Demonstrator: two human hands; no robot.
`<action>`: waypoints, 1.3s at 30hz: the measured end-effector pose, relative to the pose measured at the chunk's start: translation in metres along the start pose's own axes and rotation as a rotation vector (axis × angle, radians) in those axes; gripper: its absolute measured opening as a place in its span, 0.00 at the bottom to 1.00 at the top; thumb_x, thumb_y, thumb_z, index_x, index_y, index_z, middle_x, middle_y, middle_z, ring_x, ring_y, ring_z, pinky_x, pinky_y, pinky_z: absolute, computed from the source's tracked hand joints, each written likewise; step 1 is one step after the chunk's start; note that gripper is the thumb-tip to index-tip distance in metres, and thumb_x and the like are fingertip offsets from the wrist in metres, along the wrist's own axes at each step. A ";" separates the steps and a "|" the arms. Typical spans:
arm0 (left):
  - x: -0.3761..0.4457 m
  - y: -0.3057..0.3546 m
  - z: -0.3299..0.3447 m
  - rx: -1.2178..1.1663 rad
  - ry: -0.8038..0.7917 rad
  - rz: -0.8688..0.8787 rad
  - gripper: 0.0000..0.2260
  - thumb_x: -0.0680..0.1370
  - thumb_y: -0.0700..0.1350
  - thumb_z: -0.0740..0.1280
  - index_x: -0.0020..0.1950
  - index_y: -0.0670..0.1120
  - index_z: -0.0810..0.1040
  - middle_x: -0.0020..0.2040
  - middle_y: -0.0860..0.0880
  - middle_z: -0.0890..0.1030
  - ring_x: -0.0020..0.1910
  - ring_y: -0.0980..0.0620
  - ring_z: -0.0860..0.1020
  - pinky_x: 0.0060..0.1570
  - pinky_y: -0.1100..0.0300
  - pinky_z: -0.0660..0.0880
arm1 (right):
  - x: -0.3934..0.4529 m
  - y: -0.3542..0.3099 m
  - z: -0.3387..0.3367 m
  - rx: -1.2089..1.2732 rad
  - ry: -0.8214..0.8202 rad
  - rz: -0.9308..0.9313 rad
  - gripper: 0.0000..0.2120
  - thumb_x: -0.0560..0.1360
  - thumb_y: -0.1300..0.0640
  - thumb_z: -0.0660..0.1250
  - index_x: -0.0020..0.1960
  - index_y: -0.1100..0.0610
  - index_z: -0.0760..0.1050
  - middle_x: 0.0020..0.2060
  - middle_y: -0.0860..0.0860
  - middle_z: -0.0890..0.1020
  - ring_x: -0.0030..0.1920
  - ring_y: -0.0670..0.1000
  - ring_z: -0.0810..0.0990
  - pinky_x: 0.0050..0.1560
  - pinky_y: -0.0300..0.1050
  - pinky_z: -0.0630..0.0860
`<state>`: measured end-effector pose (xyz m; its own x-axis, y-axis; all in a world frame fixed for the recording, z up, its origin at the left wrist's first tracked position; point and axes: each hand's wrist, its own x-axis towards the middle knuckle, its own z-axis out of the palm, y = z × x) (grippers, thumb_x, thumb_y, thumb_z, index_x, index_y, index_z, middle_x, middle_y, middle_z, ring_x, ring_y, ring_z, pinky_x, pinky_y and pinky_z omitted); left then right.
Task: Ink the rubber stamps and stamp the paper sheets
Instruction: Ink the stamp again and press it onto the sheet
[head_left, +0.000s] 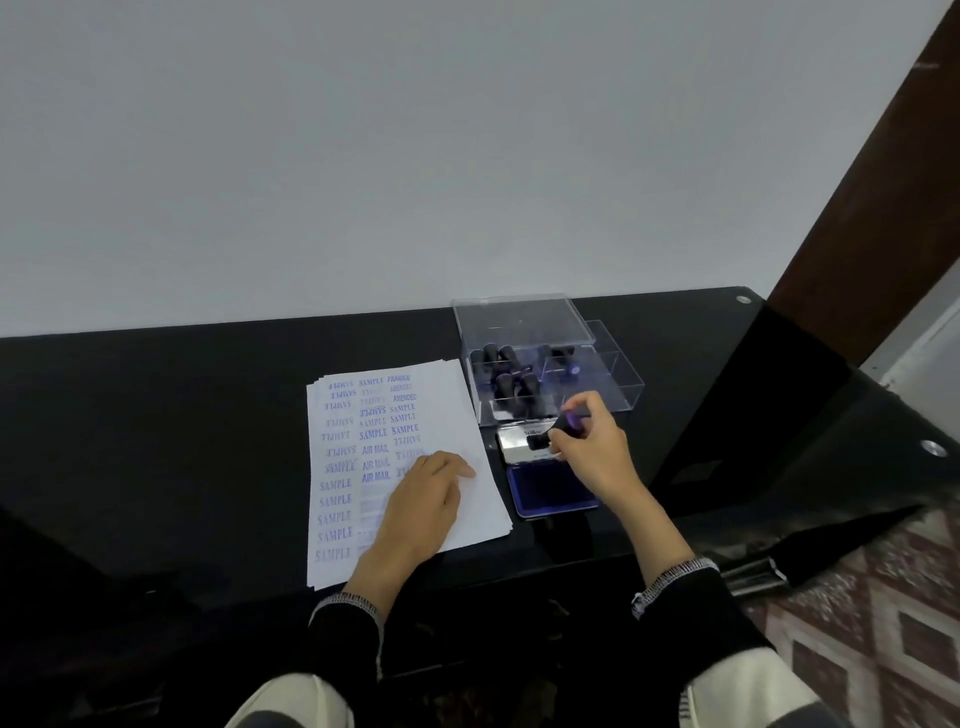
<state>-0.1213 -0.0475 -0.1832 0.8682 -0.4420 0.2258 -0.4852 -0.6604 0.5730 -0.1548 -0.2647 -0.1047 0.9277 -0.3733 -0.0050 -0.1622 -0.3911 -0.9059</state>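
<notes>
Closest to the camera you've got two dark sleeves with pale stitched cuffs coming in over the edge of a glossy black table (156, 415). The left hand (423, 499) lies flat on the top paper sheet (483, 499), fingers straight and relaxed, pressing the stack down near its right side. That sheet is pretty much covered in blue prints, SAMPLE over and over down the left column, AIR MAIL in the middle, AMENDED and FRAGILE up at the far end. Just right of the paper sits the ink pad (550, 491), lid flipped open, the dark blue pad nearest the person and the shiny lid behind it. The right hand (597, 449) is above the lid, fingers curled round a black rubber stamp (563, 423) with purple on its handle, stamp tilted with its base hanging just over the lid. Behind that is a clear plastic box (618, 384) with its lid raised, holding more dark stamps (511, 382) in its compartments. Beyond it all, a plain pale wall (415, 156).
</notes>
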 end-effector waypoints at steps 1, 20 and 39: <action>-0.001 0.001 0.001 -0.037 -0.010 0.009 0.11 0.81 0.41 0.61 0.60 0.50 0.78 0.61 0.57 0.74 0.63 0.57 0.69 0.60 0.65 0.66 | -0.004 0.004 -0.002 -0.045 0.006 -0.018 0.13 0.73 0.63 0.68 0.47 0.46 0.68 0.46 0.55 0.79 0.43 0.56 0.82 0.46 0.53 0.81; 0.000 0.020 0.018 0.211 -0.051 -0.043 0.34 0.66 0.78 0.56 0.70 0.68 0.65 0.67 0.54 0.64 0.66 0.51 0.60 0.69 0.53 0.58 | -0.013 0.016 0.008 -0.474 0.013 -0.210 0.10 0.76 0.55 0.68 0.57 0.56 0.74 0.44 0.50 0.79 0.44 0.50 0.78 0.48 0.44 0.78; -0.002 0.021 0.018 0.206 -0.035 -0.043 0.35 0.66 0.79 0.52 0.69 0.67 0.67 0.67 0.54 0.64 0.67 0.52 0.60 0.68 0.57 0.55 | -0.004 0.006 0.015 -0.730 -0.203 -0.118 0.08 0.80 0.55 0.58 0.57 0.56 0.65 0.47 0.55 0.78 0.43 0.53 0.79 0.39 0.47 0.78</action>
<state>-0.1355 -0.0717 -0.1856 0.8863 -0.4290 0.1746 -0.4616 -0.7879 0.4075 -0.1546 -0.2524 -0.1167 0.9847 -0.1606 -0.0674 -0.1742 -0.9015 -0.3963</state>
